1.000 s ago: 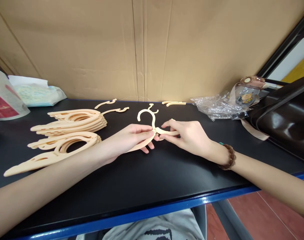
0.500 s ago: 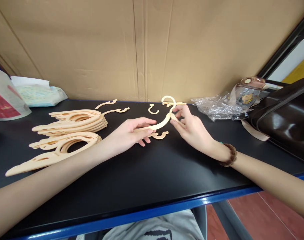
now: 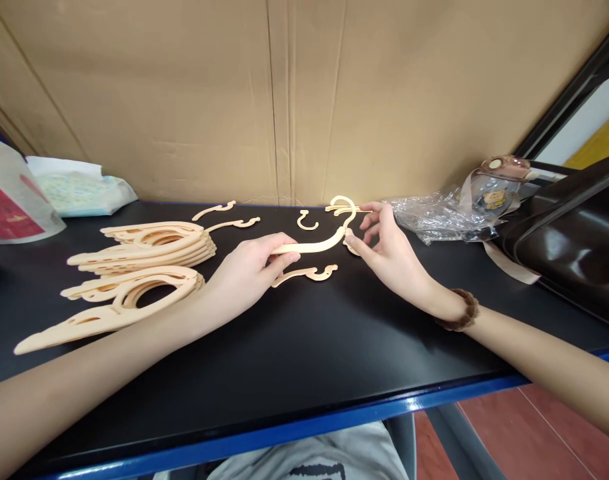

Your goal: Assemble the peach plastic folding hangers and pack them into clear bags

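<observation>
My left hand (image 3: 249, 270) pinches one end of a thin beige plastic hanger (image 3: 320, 241) held just above the black table (image 3: 284, 360). My right hand (image 3: 387, 250) grips the same hanger near its hook (image 3: 345, 204), thumb and forefinger closed on it. A curved beige trim piece (image 3: 307, 273) lies on the table under the hanger. A small loose hook-shaped scrap (image 3: 307, 221) lies behind it.
Two stacks of beige hangers (image 3: 144, 257) lie at the left. More trim scraps (image 3: 224, 215) sit near the cardboard wall (image 3: 294, 100). Packets (image 3: 59, 193) stand far left. Crumpled clear plastic (image 3: 434, 213) and a dark bag (image 3: 569, 233) are at the right.
Both hands have lifted the hanger off the table and carried it back and to the right. A curved trim piece and a small hook scrap now lie free on the table.
</observation>
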A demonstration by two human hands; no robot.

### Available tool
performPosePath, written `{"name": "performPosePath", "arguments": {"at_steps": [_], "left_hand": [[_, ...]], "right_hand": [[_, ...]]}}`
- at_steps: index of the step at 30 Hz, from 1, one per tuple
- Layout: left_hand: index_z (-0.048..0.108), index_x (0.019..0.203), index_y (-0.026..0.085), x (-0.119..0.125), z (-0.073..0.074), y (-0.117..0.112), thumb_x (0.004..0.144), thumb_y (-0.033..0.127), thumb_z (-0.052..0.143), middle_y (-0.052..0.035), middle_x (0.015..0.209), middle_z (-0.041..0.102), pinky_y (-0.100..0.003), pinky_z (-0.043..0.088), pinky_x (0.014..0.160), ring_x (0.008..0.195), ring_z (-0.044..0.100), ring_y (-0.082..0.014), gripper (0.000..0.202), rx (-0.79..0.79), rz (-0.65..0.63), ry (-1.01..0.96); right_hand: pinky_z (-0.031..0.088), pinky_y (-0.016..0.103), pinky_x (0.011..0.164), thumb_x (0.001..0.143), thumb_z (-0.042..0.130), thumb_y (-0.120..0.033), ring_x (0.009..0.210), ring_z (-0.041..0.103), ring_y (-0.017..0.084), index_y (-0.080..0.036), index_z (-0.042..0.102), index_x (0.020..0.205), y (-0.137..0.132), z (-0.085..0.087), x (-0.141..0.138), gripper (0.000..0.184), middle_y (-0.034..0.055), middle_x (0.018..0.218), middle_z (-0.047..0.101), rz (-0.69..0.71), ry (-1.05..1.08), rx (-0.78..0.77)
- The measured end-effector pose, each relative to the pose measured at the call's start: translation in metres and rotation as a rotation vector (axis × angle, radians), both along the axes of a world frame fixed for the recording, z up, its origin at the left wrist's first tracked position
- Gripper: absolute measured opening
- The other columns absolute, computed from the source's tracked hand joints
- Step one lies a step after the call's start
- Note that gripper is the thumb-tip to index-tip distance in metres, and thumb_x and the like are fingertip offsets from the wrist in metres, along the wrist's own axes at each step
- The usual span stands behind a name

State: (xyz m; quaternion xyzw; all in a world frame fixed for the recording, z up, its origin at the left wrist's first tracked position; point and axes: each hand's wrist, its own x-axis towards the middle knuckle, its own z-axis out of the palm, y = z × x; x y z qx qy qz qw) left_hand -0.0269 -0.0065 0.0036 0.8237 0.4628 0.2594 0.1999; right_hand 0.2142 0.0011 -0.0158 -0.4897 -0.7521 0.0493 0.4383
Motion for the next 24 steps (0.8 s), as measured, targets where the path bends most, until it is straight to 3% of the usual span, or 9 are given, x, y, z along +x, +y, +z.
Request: {"name": "performPosePath", "arguments": {"at_steps": [5,9,13,20,24], "left_hand": [[0.061,0.100,0.023,0.003,-0.004,0.000,0.095,0.047,0.040,0.0006,0.086,0.063,-0.026,0.035,0.065,0.072,0.053,-0.0160,0.033,0.048,-0.039,0.032],[0.066,0.100,0.025,0.005,-0.009,-0.001,0.095,0.049,0.042,-0.0006,0.099,0.064,-0.029,0.039,0.079,0.093,0.052,-0.0198,0.034,0.190,-0.073,0.066],[0.069,0.098,0.027,0.006,-0.012,0.000,0.094,0.045,0.047,-0.0007,0.107,0.062,-0.032,0.037,0.092,0.105,0.049,-0.0205,0.029,0.314,-0.119,0.057],[0.069,0.095,0.027,0.007,-0.016,-0.001,0.092,0.040,0.053,0.0007,0.104,0.063,-0.033,0.041,0.091,0.101,0.052,-0.0189,0.020,0.353,-0.146,0.017],[0.059,0.114,0.023,0.009,-0.020,0.000,0.088,0.043,0.059,-0.0011,0.109,0.062,-0.033,0.046,0.086,0.098,0.055,-0.0189,0.033,0.269,-0.100,-0.013]], "right_hand": [[0.044,0.045,0.088,0.091,0.054,-0.034,0.105,0.053,0.028,-0.018,0.052,0.112,-0.005,0.009,-0.001,0.026,0.0136,0.114,0.056,-0.079,-0.298,0.299],[0.038,0.045,0.094,0.093,0.052,-0.041,0.106,0.054,0.026,-0.019,0.057,0.114,-0.016,0.013,-0.008,0.030,0.0095,0.115,0.063,0.064,-0.491,0.397],[0.024,0.045,0.109,0.096,0.049,-0.039,0.103,0.056,0.020,-0.017,0.062,0.112,-0.022,0.010,-0.014,0.030,0.0046,0.101,0.070,0.202,-0.618,0.455],[0.032,0.038,0.100,0.098,0.046,-0.029,0.088,0.056,0.017,-0.017,0.064,0.097,-0.017,0.006,-0.014,0.021,0.0018,0.084,0.067,0.240,-0.596,0.375],[0.041,0.031,0.082,0.093,0.050,-0.023,0.075,0.053,0.015,-0.016,0.056,0.087,-0.017,0.007,-0.012,0.011,0.0019,0.081,0.063,0.265,-0.540,0.322]]}}
